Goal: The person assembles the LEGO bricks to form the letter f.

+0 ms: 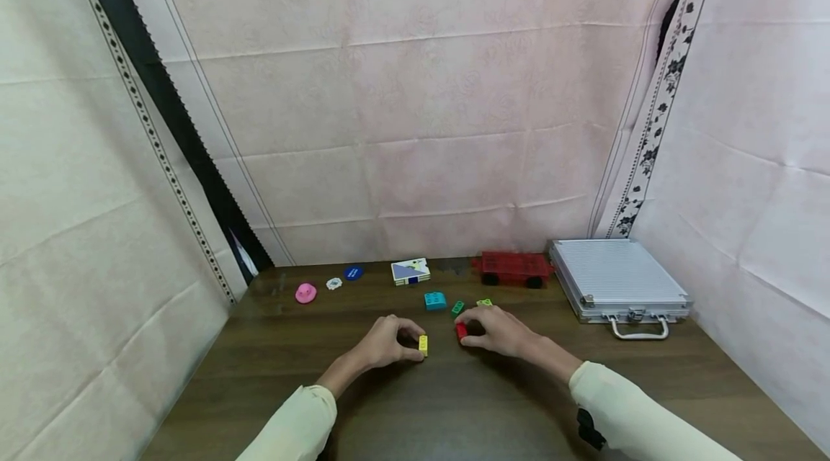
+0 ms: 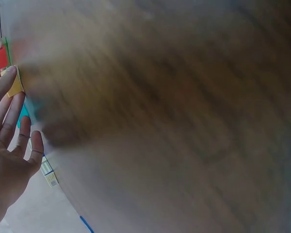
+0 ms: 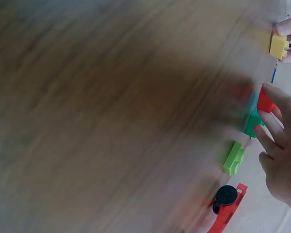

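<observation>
Between thumb and fingertips my left hand [image 1: 386, 343] pinches a yellow toy brick [image 1: 424, 345] low over the brown table. My right hand [image 1: 499, 331] pinches a red toy brick [image 1: 461, 331] a short way to the right. In the left wrist view the yellow brick [image 2: 14, 86] sits between thumb and forefinger. The right wrist view shows the red brick [image 3: 265, 99] held the same way. Just beyond the hands lie a blue brick [image 1: 435, 300], a dark green brick [image 1: 457, 307] and a light green brick [image 1: 484, 302], partly behind the right hand.
At the back stand a red wheeled toy base [image 1: 515, 268] and a printed block [image 1: 411, 271]. A pink round piece [image 1: 305, 293], a white piece [image 1: 333, 283] and a blue disc [image 1: 353, 272] lie left. A silver case [image 1: 619, 277] lies right. Cloth walls [image 1: 415, 101] enclose the table [image 1: 467, 410].
</observation>
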Motion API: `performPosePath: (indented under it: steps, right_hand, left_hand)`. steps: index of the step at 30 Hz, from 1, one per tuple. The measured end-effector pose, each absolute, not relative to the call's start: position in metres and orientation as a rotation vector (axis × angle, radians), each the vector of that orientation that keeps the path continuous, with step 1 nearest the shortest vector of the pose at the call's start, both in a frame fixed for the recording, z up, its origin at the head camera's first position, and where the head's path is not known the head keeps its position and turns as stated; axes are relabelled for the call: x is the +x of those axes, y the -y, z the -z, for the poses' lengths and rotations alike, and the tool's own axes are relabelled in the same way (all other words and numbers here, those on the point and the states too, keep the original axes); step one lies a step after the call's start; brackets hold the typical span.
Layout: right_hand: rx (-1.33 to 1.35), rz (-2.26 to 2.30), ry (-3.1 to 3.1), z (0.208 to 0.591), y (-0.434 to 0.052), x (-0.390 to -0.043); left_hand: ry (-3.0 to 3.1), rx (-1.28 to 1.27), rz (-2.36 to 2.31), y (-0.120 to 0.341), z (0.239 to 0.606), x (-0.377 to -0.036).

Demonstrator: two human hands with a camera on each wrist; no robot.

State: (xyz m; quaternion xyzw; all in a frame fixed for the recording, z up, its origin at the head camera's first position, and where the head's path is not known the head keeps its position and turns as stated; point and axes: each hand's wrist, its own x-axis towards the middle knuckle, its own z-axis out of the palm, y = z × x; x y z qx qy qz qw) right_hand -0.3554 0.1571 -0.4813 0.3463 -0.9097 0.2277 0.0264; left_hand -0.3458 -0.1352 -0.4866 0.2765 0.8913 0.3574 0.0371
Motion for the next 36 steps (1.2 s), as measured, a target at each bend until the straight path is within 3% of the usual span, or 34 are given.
performPosePath:
  steps: [36]
  right_hand:
    - [1.067, -0.744, 2.726, 0.477, -0.091, -0.341]
  left_hand:
    - [-2.77, 0.789, -1.146, 0.135, 0.491, -0.347]
